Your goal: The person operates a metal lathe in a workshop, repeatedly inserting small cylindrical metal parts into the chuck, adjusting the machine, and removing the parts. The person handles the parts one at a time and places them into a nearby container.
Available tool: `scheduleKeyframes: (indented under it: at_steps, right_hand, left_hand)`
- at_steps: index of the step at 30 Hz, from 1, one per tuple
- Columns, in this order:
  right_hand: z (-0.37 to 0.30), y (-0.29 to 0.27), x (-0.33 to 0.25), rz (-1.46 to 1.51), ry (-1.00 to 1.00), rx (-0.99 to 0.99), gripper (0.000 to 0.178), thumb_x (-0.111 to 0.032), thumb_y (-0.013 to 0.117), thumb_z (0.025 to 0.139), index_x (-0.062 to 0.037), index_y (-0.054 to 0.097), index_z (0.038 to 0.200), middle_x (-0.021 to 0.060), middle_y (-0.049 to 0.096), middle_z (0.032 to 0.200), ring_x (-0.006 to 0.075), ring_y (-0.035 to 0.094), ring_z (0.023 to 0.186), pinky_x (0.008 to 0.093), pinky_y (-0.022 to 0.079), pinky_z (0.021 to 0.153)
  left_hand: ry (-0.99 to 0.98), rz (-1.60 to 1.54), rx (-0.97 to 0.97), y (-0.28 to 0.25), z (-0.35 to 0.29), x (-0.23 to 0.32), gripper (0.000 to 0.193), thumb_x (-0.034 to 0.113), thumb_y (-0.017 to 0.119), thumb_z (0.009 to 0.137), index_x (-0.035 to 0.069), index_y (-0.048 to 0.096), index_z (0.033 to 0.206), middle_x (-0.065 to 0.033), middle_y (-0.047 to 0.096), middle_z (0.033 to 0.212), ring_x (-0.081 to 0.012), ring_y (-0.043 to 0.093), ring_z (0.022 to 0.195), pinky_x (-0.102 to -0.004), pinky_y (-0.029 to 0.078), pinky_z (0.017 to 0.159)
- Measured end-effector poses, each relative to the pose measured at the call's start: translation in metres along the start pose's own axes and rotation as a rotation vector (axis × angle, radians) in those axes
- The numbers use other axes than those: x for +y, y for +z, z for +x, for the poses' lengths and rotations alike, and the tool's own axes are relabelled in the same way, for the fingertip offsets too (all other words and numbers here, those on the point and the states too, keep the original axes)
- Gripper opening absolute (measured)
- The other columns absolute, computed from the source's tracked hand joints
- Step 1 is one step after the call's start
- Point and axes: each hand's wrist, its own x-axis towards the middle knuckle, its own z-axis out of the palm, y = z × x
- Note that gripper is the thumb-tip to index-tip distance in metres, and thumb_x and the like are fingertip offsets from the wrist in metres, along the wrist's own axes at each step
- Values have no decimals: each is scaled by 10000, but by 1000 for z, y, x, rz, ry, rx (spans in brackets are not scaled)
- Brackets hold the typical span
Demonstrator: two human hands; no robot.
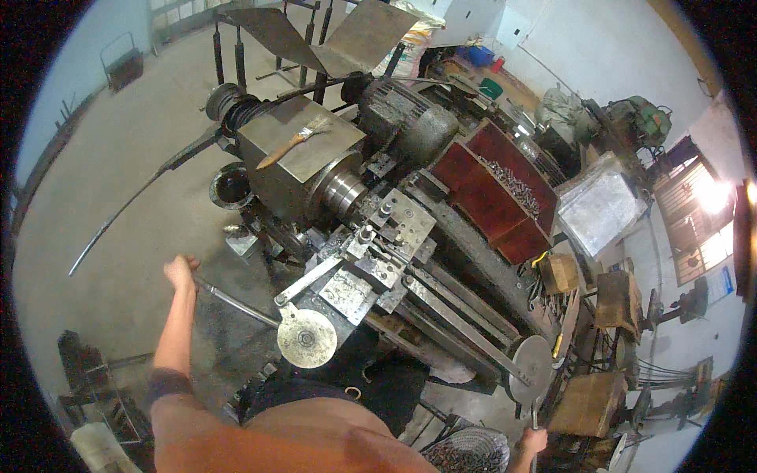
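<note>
My left hand [183, 272] is closed around the outer end of a steel lever [244, 306]. That lever runs to a round, flat metal disc [307, 337] at the front of a small lathe. Down at the lower right, my right hand [535, 440] grips the handle of a second disc [530, 369], which a long bar [457, 315] joins to the slide. Between them sits the cross slide with its tool holders [382, 264], next to the bright spindle nose [344, 193]. A wooden-handled brush [296, 143] lies on top of the headstock [303, 177].
Behind the lathe bed is a dark red tray [489, 225] with small metal parts. A motor [410, 110] stands beside the headstock. Near my right arm is a basket [497, 437] of small parts. A long lever [118, 209] juts out left; a silvery flat container [599, 205] stands at right.
</note>
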Motion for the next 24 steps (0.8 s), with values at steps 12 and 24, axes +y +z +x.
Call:
scheduleKeyframes:
  at_steps: [12,24]
  right_hand:
    - [-47,-33,-44,4,153,-5,333,-301,580,705,20,606,787,208,637,789,387,622,764,462,494,692]
    - [-88,-79,-81,131,367,-209,327,-254,573,646,30,600,806,255,622,880,404,599,876,469,475,765]
  left_hand:
    - [145,120,-417,141,-19,21,110,27,454,753,-34,522,814,-139,590,629,-207,569,442,-319,445,399]
    - [148,77,-388,144,-27,29,109,33,481,757,-53,470,822,-129,575,609,-200,559,428,-305,461,389]
